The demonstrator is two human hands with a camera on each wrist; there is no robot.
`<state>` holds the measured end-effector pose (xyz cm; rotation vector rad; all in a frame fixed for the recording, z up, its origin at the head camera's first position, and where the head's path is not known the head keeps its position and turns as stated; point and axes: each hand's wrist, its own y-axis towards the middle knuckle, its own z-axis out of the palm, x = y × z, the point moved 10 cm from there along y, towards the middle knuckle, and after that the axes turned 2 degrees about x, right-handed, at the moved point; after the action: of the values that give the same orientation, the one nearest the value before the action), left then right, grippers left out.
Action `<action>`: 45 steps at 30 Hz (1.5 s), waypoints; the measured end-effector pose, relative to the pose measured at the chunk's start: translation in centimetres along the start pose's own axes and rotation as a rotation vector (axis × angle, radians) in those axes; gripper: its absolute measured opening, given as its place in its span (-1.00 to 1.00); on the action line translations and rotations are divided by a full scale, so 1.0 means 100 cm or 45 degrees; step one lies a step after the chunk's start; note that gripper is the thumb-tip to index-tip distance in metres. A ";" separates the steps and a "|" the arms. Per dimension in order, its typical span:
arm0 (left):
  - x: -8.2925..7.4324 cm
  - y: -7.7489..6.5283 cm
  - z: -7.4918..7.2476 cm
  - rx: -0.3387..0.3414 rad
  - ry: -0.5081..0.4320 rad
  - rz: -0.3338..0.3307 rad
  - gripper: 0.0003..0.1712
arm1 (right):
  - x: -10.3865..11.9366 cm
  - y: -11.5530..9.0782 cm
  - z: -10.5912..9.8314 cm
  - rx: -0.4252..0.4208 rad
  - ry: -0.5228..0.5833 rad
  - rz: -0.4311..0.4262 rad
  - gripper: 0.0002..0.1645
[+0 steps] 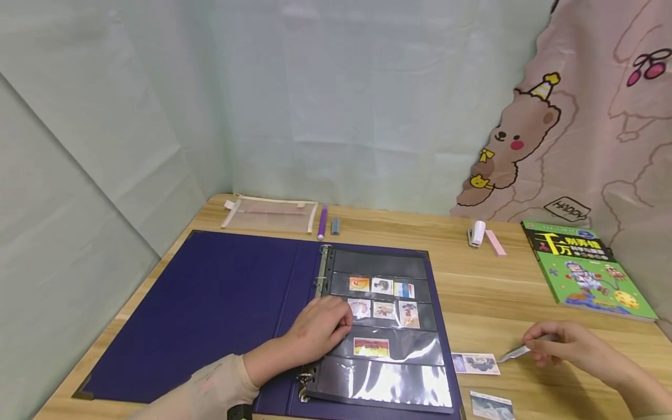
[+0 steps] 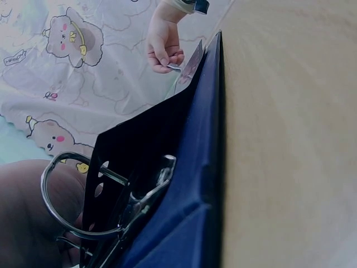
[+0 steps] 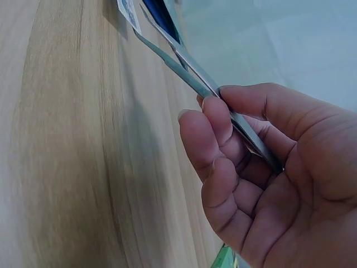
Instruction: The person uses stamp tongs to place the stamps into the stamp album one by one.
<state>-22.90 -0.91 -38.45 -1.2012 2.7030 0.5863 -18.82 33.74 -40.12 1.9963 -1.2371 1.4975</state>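
Observation:
A blue ring binder (image 1: 226, 303) lies spread on the table, a black stamp page (image 1: 385, 373) held on its metal rings (image 2: 83, 195). Several stamps (image 1: 371, 348) sit in the page's clear pockets. My left hand (image 1: 320, 326) rests on the page's left side by the rings, fingers loosely curled with nothing seen in them. Metal tweezers (image 3: 189, 72) are pinched between the thumb and fingers of my right hand (image 1: 564, 350). Their tips are slightly apart, at the right end of a loose stamp (image 1: 475, 364) beside the binder. Another loose stamp (image 1: 492, 405) lies nearer me.
Along the back of the table are a mesh zip pouch (image 1: 273, 216), a purple pen (image 1: 322, 223) and a small blue-grey piece (image 1: 335, 226). Further right lie a white stapler (image 1: 476, 233), a pink bar (image 1: 495, 242) and a green book (image 1: 588, 271). Curtains hang behind.

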 end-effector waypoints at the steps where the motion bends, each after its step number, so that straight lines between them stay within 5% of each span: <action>1: 0.000 0.000 0.000 0.000 0.001 0.001 -0.83 | 0.001 0.001 0.001 0.007 0.012 -0.004 -0.74; 25: -0.002 0.001 0.001 -0.011 0.001 0.018 -0.83 | 0.010 0.009 0.016 0.086 0.038 0.000 -0.73; 45: 0.001 -0.001 0.001 -0.013 -0.014 0.009 -0.84 | 0.036 0.003 -0.002 -0.101 -0.247 -0.175 -0.79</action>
<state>-22.88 -0.97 -38.57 -1.1878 2.6998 0.6068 -18.96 32.14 -36.90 2.1658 -1.1855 1.1959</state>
